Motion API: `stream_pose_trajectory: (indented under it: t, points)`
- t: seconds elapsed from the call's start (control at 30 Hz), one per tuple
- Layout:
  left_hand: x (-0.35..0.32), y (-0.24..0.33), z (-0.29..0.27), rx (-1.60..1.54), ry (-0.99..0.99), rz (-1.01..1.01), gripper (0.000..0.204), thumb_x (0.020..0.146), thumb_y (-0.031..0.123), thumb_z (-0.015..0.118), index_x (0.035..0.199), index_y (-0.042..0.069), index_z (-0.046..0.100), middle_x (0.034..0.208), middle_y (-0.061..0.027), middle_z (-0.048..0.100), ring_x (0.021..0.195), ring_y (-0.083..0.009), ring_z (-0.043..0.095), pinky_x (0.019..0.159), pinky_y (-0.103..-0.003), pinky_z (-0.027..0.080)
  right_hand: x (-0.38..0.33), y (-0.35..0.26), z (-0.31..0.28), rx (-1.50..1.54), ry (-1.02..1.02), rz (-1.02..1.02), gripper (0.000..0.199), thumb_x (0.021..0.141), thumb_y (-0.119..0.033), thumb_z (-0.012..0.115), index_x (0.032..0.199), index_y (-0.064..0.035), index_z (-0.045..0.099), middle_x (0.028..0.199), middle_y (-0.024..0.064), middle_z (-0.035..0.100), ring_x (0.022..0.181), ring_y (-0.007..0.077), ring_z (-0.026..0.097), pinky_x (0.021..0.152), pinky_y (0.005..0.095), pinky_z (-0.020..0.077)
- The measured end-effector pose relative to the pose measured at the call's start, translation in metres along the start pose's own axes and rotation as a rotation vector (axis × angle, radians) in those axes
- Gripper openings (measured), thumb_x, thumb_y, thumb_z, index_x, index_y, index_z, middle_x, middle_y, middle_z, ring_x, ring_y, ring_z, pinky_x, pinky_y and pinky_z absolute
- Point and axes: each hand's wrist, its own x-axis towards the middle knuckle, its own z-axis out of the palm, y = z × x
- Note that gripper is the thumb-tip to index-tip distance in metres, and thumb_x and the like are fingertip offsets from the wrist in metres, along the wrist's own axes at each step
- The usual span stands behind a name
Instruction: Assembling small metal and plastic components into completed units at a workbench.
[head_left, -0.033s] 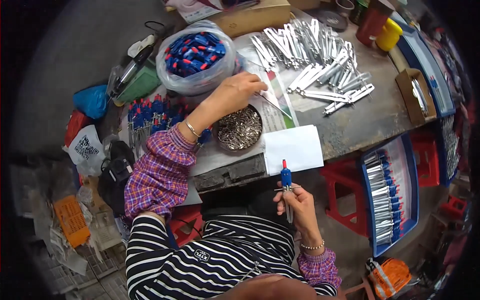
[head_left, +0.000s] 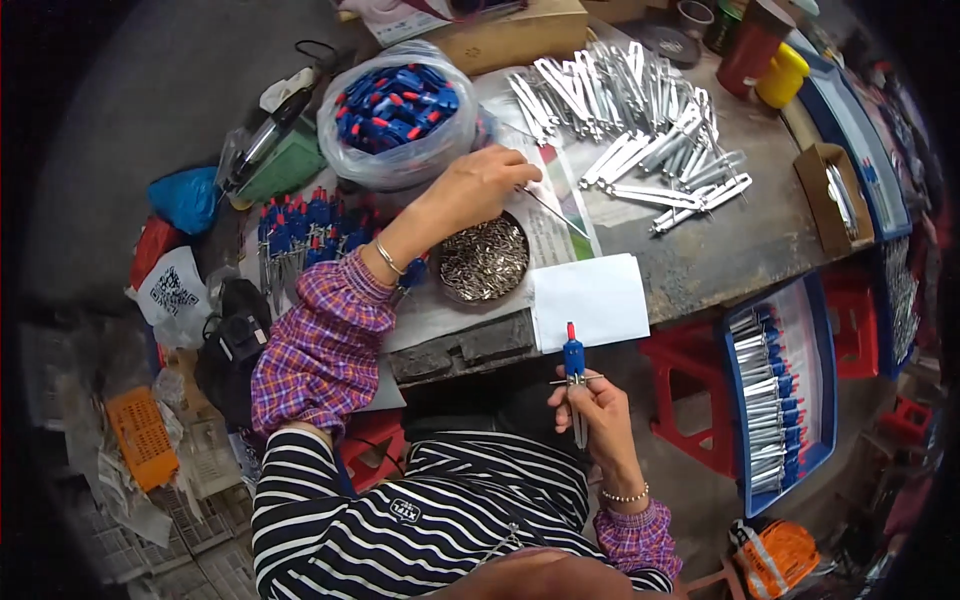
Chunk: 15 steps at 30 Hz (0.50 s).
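I see blue-and-silver, red-tipped assemblies (head_left: 318,212) bunched, seemingly done; left grip (head_left: 490,180) pinched round slim metal rod (head_left: 557,213); blue-headed silver piece (head_left: 574,357), near surface (head_left: 700,265) edge, in closed right grip (head_left: 592,405); loose silver metal legs (head_left: 640,120) apparently left.

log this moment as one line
left hand: holds thin metal rod | right hand: holds blue red-tipped piece | worktop: silver pieces

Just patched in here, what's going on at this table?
The person's left hand pinches a thin metal rod over the table. The right hand holds a blue, red-tipped piece with metal legs by the table's near edge. Small metal pieces sit beside the left forearm; silver metal parts lie farther right.
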Motion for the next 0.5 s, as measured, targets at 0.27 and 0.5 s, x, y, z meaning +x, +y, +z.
stream_pose_trajectory:
  t: [0.27, 0.5]
  points:
    - [-0.021, 0.027, -0.023, -0.304, 0.012, -0.095, 0.02, 0.075, 0.002, 0.061, 0.094, 0.003, 0.063, 0.092, -0.0127, 0.064, 0.087, -0.0299, 0.061, 0.076, -0.036, 0.049, -0.003, -0.005, 0.024, -0.069, -0.049, -0.014, 0.034, 0.09, -0.006, 0.051, 0.12, 0.0067, 0.046, 0.085, 0.0119, 0.061, 0.061, 0.0117, 0.056, 0.055, 0.0237, 0.0502]
    - [-0.08, 0.097, -0.025, -1.09, -0.265, -0.387, 0.039, 0.078, 0.007, 0.065, 0.114, -0.002, 0.054, 0.088, -0.0129, 0.066, 0.08, -0.0158, 0.064, 0.075, -0.029, 0.052, -0.008, -0.008, 0.059, -0.195, 0.035, -0.215, 0.041, 0.09, -0.008, 0.05, 0.127, 0.0076, 0.041, 0.089, 0.0127, 0.061, 0.065, 0.0126, 0.055, 0.058, 0.0234, 0.0482]
